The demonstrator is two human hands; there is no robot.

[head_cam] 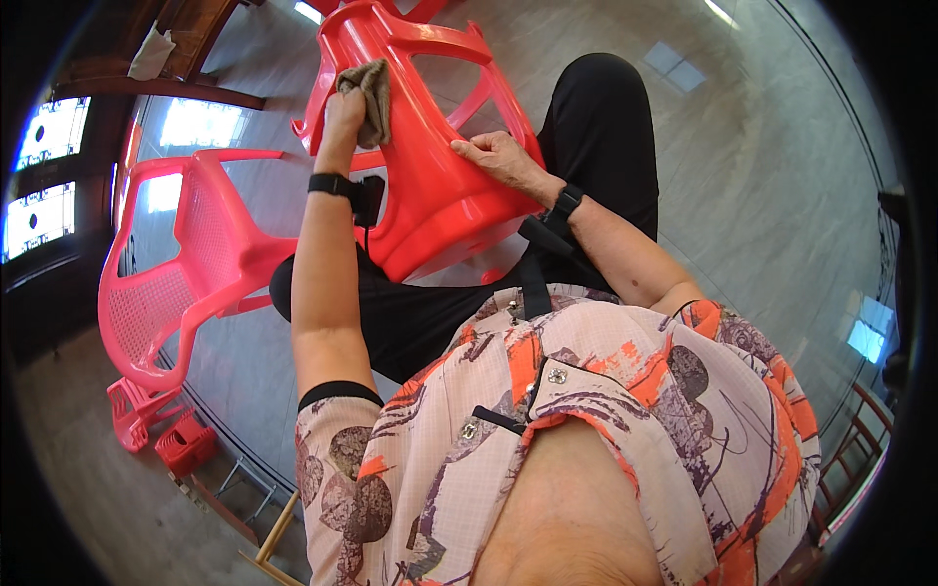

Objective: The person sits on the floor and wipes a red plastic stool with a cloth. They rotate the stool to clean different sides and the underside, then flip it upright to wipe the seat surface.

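Observation:
A glossy red plastic chair [432, 168] lies tipped over between the black-trousered knees. My left hand [346, 110] grips a bunched brown cloth [375, 102], which lies against the upper left part of the chair. Farther right and lower, my right hand [495, 157] holds the edge of a broad red panel of the same chair, its thumb on the surface and its other fingers curled. Both wrists have black straps, and the left one carries a small dark device [368, 201].
On the left stands a pink plastic armchair [220, 227] with a perforated seat and back. Small red plastic stools [185, 443] are at the lower left, near a metal frame [253, 480]. Dark wooden furniture [212, 36] holds a pale cloth [152, 55] at the upper left. The floor [733, 161] is grey and glossy.

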